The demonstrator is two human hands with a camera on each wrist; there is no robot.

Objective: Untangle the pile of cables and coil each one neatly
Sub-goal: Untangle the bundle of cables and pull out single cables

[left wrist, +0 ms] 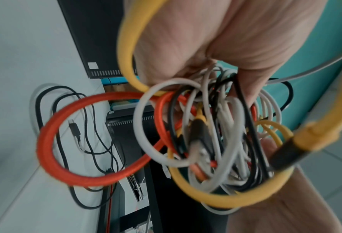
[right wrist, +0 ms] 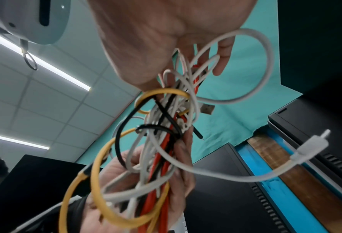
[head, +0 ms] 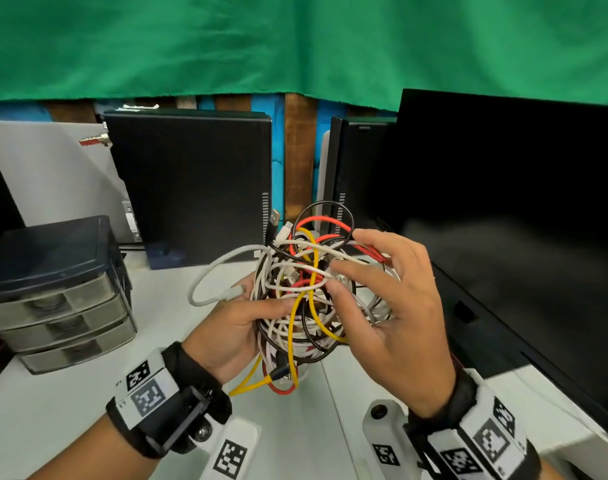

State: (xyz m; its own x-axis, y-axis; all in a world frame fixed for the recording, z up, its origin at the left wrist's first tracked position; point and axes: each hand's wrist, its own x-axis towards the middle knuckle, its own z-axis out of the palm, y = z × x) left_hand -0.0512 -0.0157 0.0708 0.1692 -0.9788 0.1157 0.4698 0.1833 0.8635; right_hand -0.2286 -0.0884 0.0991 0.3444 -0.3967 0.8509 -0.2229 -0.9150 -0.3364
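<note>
A tangle of white, red, yellow and black cables (head: 306,289) hangs above the white table (head: 70,410), held between both hands. My left hand (head: 257,306) grips it from the left, thumb across the front and fingers hidden behind. My right hand (head: 344,268) cradles the right side, fingers spread into the strands, thumb and a finger closing on white strands. A white loop (head: 205,282) sticks out left. In the left wrist view a red loop (left wrist: 52,141) and a yellow loop (left wrist: 226,200) hang from the tangle (left wrist: 206,134). The right wrist view shows a white plug (right wrist: 310,146) dangling free.
A grey drawer unit (head: 53,292) stands at the left. Black computer cases (head: 191,181) line the back and a dark monitor (head: 520,220) fills the right. A separate black cable (left wrist: 98,141) lies on the table below. Green cloth (head: 295,46) hangs behind.
</note>
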